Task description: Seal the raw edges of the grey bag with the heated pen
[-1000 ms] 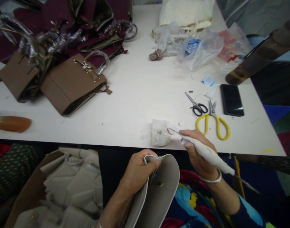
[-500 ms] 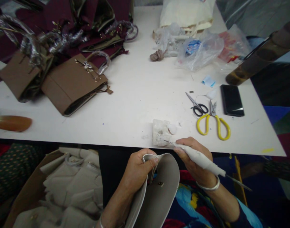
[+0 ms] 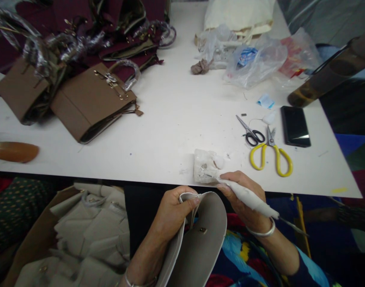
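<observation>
My left hand (image 3: pixel 178 211) pinches the top edge of a light grey leather bag piece (image 3: pixel 205 247), which hangs below the table edge with its inside facing up. A small metal fitting (image 3: pixel 203 230) shows on its inner face. My right hand (image 3: pixel 244 195) is closed around a thin tool with a white wrapped handle (image 3: pixel 251 198); a thin metal shaft sticks out behind the hand. The tool's front tip meets a small whitish, crusted block (image 3: pixel 202 169) at the table's front edge. Whether the tip presses into it or only touches, I cannot tell.
Yellow-handled scissors (image 3: pixel 271 153), black-handled scissors (image 3: pixel 251 133) and a phone (image 3: pixel 296 126) lie to the right. Brown handbags (image 3: pixel 91 101) and maroon ones crowd the left. Plastic bags (image 3: pixel 257 59) lie at the back. A box of grey bag pieces (image 3: pixel 95 227) stands below, left.
The tool has shifted slightly left, its rear end lower, with its tip still at the whitish block. My left hand keeps its grip on the bag piece. The view has moved a little.
</observation>
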Motion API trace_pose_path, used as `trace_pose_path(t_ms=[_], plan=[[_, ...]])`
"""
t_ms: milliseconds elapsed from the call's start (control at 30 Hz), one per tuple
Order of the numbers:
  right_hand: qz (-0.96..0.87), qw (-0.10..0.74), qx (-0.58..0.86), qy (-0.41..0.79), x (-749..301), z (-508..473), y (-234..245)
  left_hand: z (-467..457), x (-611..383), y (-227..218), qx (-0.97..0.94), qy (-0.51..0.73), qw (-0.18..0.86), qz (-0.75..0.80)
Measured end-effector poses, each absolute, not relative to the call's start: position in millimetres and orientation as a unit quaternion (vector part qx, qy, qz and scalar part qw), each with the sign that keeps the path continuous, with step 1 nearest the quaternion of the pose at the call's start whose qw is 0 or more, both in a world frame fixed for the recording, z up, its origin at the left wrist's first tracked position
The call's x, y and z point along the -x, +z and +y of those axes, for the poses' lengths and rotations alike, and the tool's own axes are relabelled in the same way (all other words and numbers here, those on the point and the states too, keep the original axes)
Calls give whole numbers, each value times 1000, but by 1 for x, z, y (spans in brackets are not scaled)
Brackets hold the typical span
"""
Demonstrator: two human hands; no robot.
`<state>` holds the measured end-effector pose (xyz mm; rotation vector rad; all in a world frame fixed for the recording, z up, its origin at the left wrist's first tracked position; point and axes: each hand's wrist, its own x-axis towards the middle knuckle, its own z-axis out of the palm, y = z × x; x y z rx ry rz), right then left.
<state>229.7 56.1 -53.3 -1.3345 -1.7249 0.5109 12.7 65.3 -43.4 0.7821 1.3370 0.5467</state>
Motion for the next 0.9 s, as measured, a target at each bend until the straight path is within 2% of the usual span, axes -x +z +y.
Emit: trace_pose_path(t_ms=[133, 233, 300, 900], plan=[[-582, 482, 550, 355, -231, 53, -52, 66, -10, -42, -341, 238, 706, 573], [-510, 474, 526, 488, -230, 52, -53, 67, -7, -42, -324, 235, 731, 553], [-488, 464, 516, 529, -228, 51, -54, 67, -3, -43, -310, 228, 749, 540], [-511, 445, 492, 547, -217, 50, -48, 58, 6, -40, -256, 239, 785, 511]])
